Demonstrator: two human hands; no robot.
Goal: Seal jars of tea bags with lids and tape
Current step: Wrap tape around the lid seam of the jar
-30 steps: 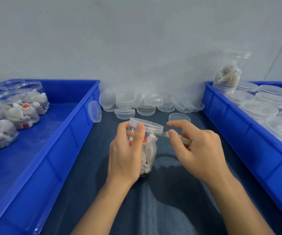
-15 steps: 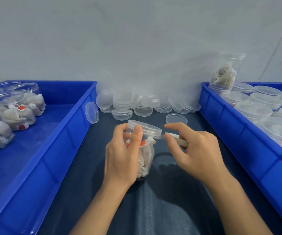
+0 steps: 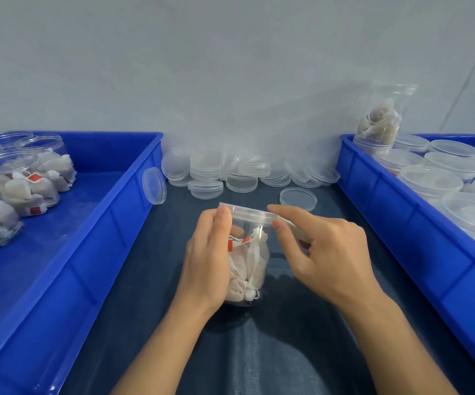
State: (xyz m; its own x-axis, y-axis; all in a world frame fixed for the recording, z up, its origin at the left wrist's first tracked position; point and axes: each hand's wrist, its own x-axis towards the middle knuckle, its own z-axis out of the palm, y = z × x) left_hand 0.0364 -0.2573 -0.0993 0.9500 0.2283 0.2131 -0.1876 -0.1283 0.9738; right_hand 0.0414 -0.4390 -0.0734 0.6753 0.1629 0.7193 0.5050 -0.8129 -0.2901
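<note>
Gripping the clear jar (image 3: 249, 258) of tea bags at table centre, the left hand (image 3: 209, 260) wraps its side, thumb up on the lid (image 3: 247, 214). At three o'clock of the jar, the right hand (image 3: 327, 252) pinches a strip of tape (image 3: 293, 225) against the lid's rim. Loose lids (image 3: 230, 173) pile at twelve o'clock, between two blue bins (image 3: 110, 223).

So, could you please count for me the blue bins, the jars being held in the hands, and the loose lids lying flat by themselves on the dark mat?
Blue bins: 2
Jar held in the hands: 1
Lid lying flat alone on the mat: 1
Total: 4
</note>
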